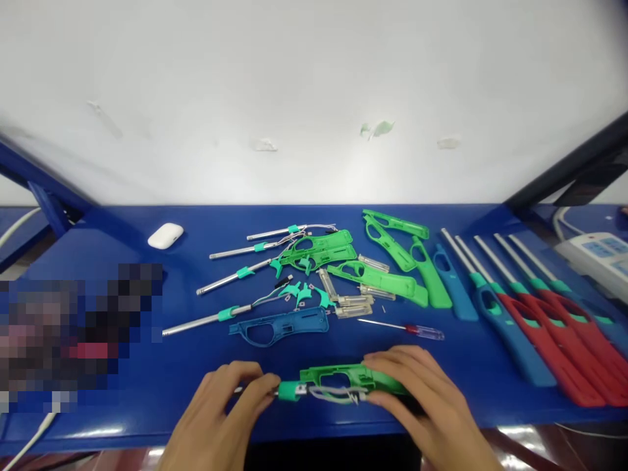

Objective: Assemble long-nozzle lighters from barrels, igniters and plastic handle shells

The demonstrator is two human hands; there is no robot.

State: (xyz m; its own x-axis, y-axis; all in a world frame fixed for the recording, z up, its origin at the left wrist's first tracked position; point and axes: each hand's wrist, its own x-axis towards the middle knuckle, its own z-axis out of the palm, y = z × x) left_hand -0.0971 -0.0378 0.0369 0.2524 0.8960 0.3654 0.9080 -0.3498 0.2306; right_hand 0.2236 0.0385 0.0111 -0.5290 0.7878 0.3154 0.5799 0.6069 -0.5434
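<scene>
Near the front edge of the blue table (122, 242), both hands hold a green lighter half-shell (338, 381) with white wires and a teal collar (289, 391) in it. My left hand (220, 412) pinches the metal tube end beside the teal collar, fingers closed. My right hand (417, 399) lies curled over the shell's right end, gripping it.
Behind the hands lie a blue half-shell (279, 325), a red-handled screwdriver (407, 329), several metal tubes with teal collars (235, 275), green shells (392, 261) and clear fuel tanks (350, 302). Assembled blue and red lighters (540, 320) lie right. A white earbud case (165, 235) sits left, a power strip (596, 255) far right.
</scene>
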